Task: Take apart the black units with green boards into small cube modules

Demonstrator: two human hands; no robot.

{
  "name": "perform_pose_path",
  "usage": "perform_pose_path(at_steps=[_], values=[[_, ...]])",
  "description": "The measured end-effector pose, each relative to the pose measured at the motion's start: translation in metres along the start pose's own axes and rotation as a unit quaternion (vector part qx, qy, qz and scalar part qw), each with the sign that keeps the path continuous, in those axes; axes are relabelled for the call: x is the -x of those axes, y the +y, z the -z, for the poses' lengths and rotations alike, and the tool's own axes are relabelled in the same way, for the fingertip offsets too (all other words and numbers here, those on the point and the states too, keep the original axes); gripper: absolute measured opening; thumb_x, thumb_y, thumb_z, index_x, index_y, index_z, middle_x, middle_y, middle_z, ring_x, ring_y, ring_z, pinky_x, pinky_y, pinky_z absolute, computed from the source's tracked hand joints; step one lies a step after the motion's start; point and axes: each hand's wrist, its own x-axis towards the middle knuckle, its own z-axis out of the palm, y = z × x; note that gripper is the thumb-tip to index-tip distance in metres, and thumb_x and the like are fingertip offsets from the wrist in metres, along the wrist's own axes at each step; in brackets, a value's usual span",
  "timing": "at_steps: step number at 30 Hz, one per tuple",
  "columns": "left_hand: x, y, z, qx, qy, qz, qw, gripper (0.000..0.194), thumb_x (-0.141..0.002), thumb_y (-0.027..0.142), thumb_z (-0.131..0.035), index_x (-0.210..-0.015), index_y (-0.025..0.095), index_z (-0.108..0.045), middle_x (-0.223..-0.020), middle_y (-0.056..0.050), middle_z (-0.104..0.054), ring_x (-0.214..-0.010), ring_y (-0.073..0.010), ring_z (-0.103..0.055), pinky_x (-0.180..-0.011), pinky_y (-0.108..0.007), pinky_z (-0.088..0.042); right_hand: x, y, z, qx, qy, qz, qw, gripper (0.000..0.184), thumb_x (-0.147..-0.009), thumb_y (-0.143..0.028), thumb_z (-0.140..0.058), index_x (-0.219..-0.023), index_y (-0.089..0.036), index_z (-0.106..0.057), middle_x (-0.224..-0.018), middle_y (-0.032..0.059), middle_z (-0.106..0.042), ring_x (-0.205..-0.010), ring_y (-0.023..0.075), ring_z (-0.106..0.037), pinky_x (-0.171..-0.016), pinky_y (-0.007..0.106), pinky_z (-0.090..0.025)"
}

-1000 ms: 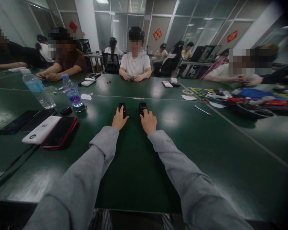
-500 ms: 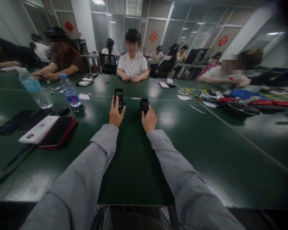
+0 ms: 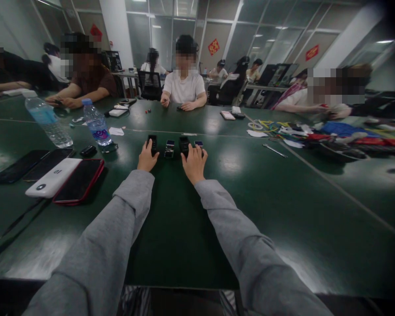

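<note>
My left hand [image 3: 147,159] is closed around the lower left of a small black case [image 3: 152,142], thumb at its near edge and a finger along its side. To the right of that lies a small dark device with silvery parts [image 3: 169,149], apart from both hands. My right hand [image 3: 195,164] has its thumb and a finger on a second black case [image 3: 184,144]. Partly behind its other fingers is a similar small device with a bright-edged top [image 3: 198,143]. The exact kind of these pieces is too small to tell.
At left are two water bottles [image 3: 98,125], a white power bank [image 3: 54,175], a red-edged phone [image 3: 80,180] and dark phones [image 3: 18,166]. A thin metal tool [image 3: 274,150] and a pile of cables [image 3: 292,131] lie at right. A person [image 3: 184,87] sits opposite.
My left hand has moved left and lowered its case toward the table. My right hand has shifted slightly left. The two small devices now show more clearly. The person opposite has raised one hand.
</note>
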Motion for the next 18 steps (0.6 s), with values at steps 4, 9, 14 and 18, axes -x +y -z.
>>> perform_pose_path(at_steps=[4,9,14,18], values=[[0.001,-0.002,-0.002,0.003,-0.026,-0.002,1.0,0.075,-0.08,0.039,-0.066,-0.146,0.019,-0.036,-0.145,-0.021,-0.043,-0.137,-0.0366,-0.04,-0.111,-0.058,-0.032,0.002,0.004,-0.005,0.018,-0.03,0.009,0.999,0.044,-0.1,-0.033,-0.042,-0.133,-0.006,-0.049,-0.128,0.0217,-0.054,-0.132,0.0338,-0.033,-0.109,0.053,-0.019],[0.005,0.008,-0.001,-0.046,-0.016,0.008,0.999,0.075,-0.081,0.046,-0.064,-0.143,0.015,-0.038,-0.153,-0.024,-0.03,-0.142,-0.0392,-0.029,-0.113,-0.062,-0.024,0.005,0.002,-0.006,0.032,-0.028,0.016,0.999,0.052,-0.099,-0.039,-0.045,-0.137,-0.004,-0.045,-0.134,0.024,-0.048,-0.136,0.036,-0.026,-0.109,0.053,-0.018],[0.012,0.028,0.011,-0.035,0.058,-0.014,0.998,0.06,-0.086,0.051,-0.056,-0.137,0.02,-0.047,-0.155,-0.017,-0.031,-0.144,-0.0366,-0.026,-0.116,-0.06,-0.017,0.006,-0.002,-0.003,0.02,-0.034,0.037,0.999,0.049,-0.1,-0.035,-0.042,-0.138,-0.005,-0.044,-0.14,0.0245,-0.041,-0.139,0.0353,-0.021,-0.11,0.053,-0.017],[0.018,0.055,0.024,0.001,0.095,-0.084,0.992,0.041,-0.094,0.046,-0.043,-0.126,0.024,-0.057,-0.14,-0.009,-0.052,-0.136,-0.0284,-0.038,-0.116,-0.048,-0.023,0.006,-0.002,-0.003,0.011,-0.03,0.043,0.999,0.048,-0.099,-0.033,-0.042,-0.137,-0.005,-0.044,-0.139,0.0245,-0.041,-0.139,0.0355,-0.021,-0.11,0.054,-0.018]])
